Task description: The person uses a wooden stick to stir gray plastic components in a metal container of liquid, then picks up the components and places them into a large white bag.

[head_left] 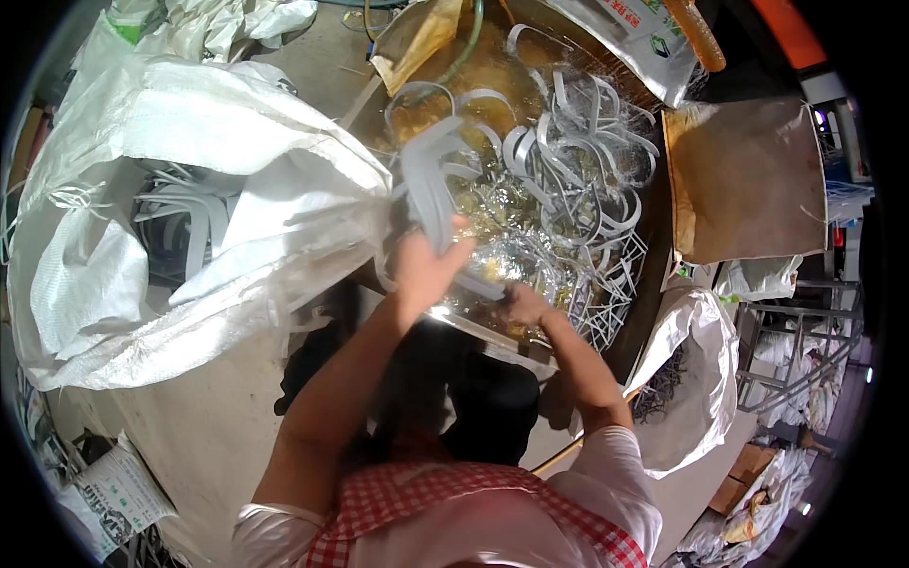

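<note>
My left hand (424, 270) is closed around a bundle of grey curved strips (433, 180), bent like hooks at the top and slightly blurred. They hang over the left side of a wet metal tub (488, 333). My right hand (524, 305), closed, grips the end of a grey strip (481, 286) near the tub's front edge. Behind and to the right of it, many loose curved strips (559, 151) lie tangled in shallow, shiny water. Thinner straight-looking strips (611, 298) are heaped at the tub's right side.
A large white woven sack (256, 104) stands open at my left, with grey curved strips (194, 218) inside. Brown-stained board (748, 180) rises at the tub's right. Below it is another white sack (696, 331) holding dark thin pieces. A green hose (466, 52) runs into the tub's far side.
</note>
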The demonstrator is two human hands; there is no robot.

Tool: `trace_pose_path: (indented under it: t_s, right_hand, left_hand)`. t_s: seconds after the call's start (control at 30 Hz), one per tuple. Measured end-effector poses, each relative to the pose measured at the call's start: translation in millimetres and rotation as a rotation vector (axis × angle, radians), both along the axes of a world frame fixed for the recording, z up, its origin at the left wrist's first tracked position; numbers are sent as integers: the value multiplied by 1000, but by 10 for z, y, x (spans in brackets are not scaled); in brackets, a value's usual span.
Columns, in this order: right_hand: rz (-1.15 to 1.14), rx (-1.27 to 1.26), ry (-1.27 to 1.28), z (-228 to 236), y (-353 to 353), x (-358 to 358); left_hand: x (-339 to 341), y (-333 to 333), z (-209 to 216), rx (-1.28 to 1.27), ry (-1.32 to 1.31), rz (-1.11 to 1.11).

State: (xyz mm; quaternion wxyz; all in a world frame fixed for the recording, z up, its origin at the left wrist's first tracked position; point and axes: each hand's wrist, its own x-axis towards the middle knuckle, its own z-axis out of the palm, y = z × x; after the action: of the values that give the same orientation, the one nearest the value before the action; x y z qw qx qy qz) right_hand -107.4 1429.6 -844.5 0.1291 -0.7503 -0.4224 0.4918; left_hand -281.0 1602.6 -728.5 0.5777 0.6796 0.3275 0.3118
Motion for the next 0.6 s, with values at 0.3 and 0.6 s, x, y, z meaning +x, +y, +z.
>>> trace_pose_path:
  t_s: [0.3,0.6]
  right_hand:
    - [328,185,-153,1848,586,310]
    - [532,709,-607,1718,752,369]
  left_hand:
    - [54,-91,32,-120,16,-474]
    - [-1,-43,-206,-473,64,-724]
